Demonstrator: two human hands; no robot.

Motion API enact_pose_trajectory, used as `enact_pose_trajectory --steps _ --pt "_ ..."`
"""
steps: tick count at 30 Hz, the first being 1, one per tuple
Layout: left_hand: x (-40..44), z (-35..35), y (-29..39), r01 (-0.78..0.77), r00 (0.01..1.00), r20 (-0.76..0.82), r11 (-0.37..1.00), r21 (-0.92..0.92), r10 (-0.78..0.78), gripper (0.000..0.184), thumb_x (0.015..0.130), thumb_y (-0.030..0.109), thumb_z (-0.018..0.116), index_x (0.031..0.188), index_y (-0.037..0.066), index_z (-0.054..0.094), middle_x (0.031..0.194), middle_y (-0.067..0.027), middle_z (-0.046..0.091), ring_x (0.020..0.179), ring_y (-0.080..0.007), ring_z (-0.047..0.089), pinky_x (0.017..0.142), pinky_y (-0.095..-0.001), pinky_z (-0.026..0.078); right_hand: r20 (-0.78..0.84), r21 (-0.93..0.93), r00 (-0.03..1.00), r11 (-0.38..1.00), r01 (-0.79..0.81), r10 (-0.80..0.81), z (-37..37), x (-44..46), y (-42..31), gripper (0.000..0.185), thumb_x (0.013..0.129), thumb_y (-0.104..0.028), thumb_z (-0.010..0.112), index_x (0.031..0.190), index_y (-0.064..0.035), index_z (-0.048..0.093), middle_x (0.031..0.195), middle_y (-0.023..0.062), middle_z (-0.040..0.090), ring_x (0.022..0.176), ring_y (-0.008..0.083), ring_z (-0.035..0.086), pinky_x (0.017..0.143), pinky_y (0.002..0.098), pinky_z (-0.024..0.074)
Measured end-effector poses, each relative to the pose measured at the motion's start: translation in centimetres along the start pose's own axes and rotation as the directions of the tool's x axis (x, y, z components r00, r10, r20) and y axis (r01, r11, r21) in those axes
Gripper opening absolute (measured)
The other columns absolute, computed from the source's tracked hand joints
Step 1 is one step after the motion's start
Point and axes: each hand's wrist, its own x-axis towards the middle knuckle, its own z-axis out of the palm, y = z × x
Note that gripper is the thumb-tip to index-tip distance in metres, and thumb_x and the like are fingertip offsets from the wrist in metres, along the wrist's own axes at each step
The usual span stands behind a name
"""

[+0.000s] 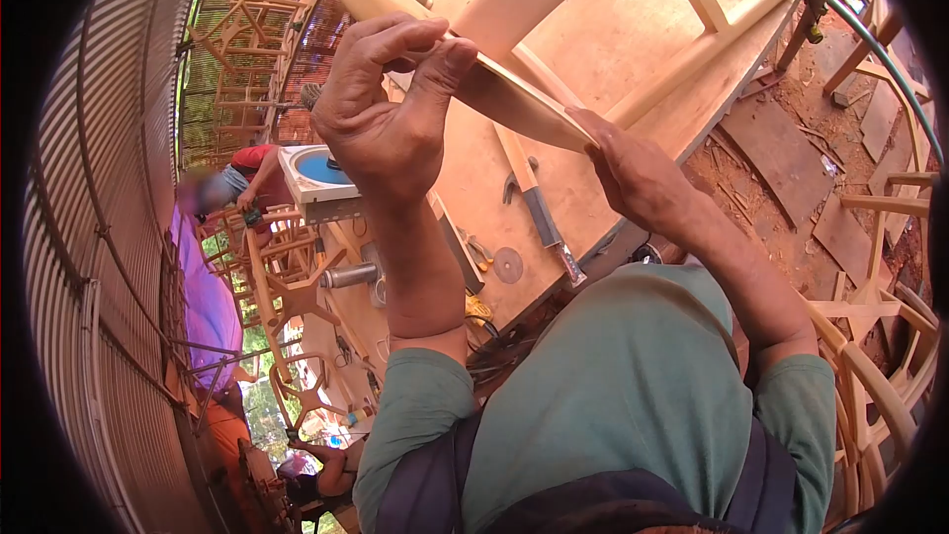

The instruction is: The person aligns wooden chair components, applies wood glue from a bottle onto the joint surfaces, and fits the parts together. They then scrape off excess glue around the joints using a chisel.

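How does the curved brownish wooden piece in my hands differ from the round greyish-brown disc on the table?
The curved brownish wooden piece is held up between your left hand and right hand; the round greyish-brown disc lies on the wooden table. The piece is long, the disc circular. The piece is larger than the disc. Both show brownish tones.

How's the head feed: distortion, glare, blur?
Head view: strong fisheye, black corners, corrugated sheeting bowed; head view: daylight washed out near the purple sheet, a person's head blurred; head view: left hand and right hand fairly clear, wooden piece between them shaded.
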Motion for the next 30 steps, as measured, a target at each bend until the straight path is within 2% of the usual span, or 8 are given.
enact_pose_trajectory --steps 8,14,17,18,21,22,24,30 --pt "0.0 0.0 0.5 0.098 0.995 -0.019 0.993 -0.072 -0.099 0.022 0.080 0.004 0.087 0.097 0.000 0.075 0.097 -0.0065 0.069 0.083 -0.0115 0.064 0.077 -0.0256 0.052 -0.073 0.015 0.996 0.998 0.058 -0.057 1.6 0.8 1.2 0.056 0.099 0.001 0.055 0.150 -0.0102 0.036 0.103 0.0248 0.065 0.088 0.0459 0.064 0.072 0.0525 0.0519" --pt "0.5 -0.9 -0.8 0.090 0.996 -0.009 0.995 -0.050 -0.091 0.028 0.078 0.006 0.089 0.101 -0.001 0.074 0.100 -0.0068 0.069 0.086 -0.0111 0.064 0.077 -0.0239 0.052 0.063 0.065 0.994 0.994 -0.088 0.084 0.6 1.6 -0.5 0.053 0.100 -0.001 0.054 0.150 -0.0088 0.037 0.111 0.0258 0.064 0.091 0.0462 0.065 0.074 0.0513 0.0536" --pt "-0.3 -1.0 -1.7 0.199 0.967 -0.145 0.977 -0.079 -0.209 0.038 0.076 0.011 0.092 0.105 -0.002 0.071 0.107 -0.0069 0.068 0.093 -0.0119 0.064 0.081 -0.0242 0.051 -0.039 0.036 0.999 0.999 0.037 -0.035 1.4 1.8 0.5 0.054 0.097 -0.001 0.052 0.149 -0.0070 0.038 0.109 0.0270 0.065 0.087 0.0450 0.066 0.073 0.0522 0.0542" --pt "-0.7 -1.2 -2.4 0.176 0.969 -0.175 0.984 -0.012 -0.175 0.072 0.069 0.020 0.097 0.127 -0.004 0.061 0.126 -0.0107 0.061 0.108 -0.0169 0.061 0.088 -0.0277 0.050 -0.070 0.028 0.996 0.998 0.058 -0.056 1.5 1.9 0.6 0.052 0.098 -0.001 0.052 0.149 -0.0063 0.039 0.111 0.0272 0.065 0.088 0.0454 0.066 0.074 0.0523 0.0543" --pt "-2.5 0.5 -2.6 0.174 0.921 -0.317 0.968 -0.181 -0.225 0.107 0.064 0.025 0.100 0.147 -0.005 0.040 0.141 -0.0161 0.048 0.123 -0.0249 0.055 0.094 -0.0319 0.050 -0.112 0.001 0.991 0.997 0.081 -0.080 1.5 1.7 0.3 0.047 0.100 -0.003 0.051 0.147 -0.0046 0.041 0.116 0.0280 0.064 0.092 0.0468 0.066 0.076 0.0522 0.0547" --pt "-3.1 1.0 -2.9 0.314 0.894 -0.220 0.896 -0.315 -0.390 0.131 0.060 0.028 0.102 0.155 -0.007 0.018 0.147 -0.0202 0.040 0.132 -0.0304 0.048 0.101 -0.0361 0.050 -0.098 -0.009 0.993 0.998 0.061 -0.061 1.3 1.5 0.3 0.046 0.101 -0.003 0.050 0.146 -0.0043 0.042 0.118 0.0284 0.064 0.093 0.0473 0.066 0.077 0.0521 0.0549" --pt "-3.5 3.9 -2.5 0.262 0.899 -0.146 0.774 -0.577 -0.413 0.131 0.063 0.022 0.100 0.155 -0.003 0.011 0.138 -0.0170 0.046 0.133 -0.0265 0.048 0.107 -0.0399 0.050 -0.083 -0.014 0.996 0.999 0.036 -0.037 1.2 1.2 0.3 0.045 0.101 -0.003 0.050 0.145 -0.0038 0.042 0.117 0.0288 0.064 0.092 0.0479 0.066 0.077 0.0519 0.0548" --pt "-3.0 5.4 -2.0 0.231 0.927 -0.090 0.741 -0.631 -0.365 0.100 0.072 0.017 0.094 0.141 0.002 0.023 0.118 -0.0151 0.061 0.104 -0.0237 0.069 0.087 -0.0368 0.062 -0.031 0.012 0.996 0.997 -0.078 0.078 0.2 0.8 -1.2 0.044 0.101 -0.001 0.051 0.144 -0.0031 0.043 0.101 0.0263 0.065 0.081 0.0458 0.065 0.068 0.0499 0.0525"
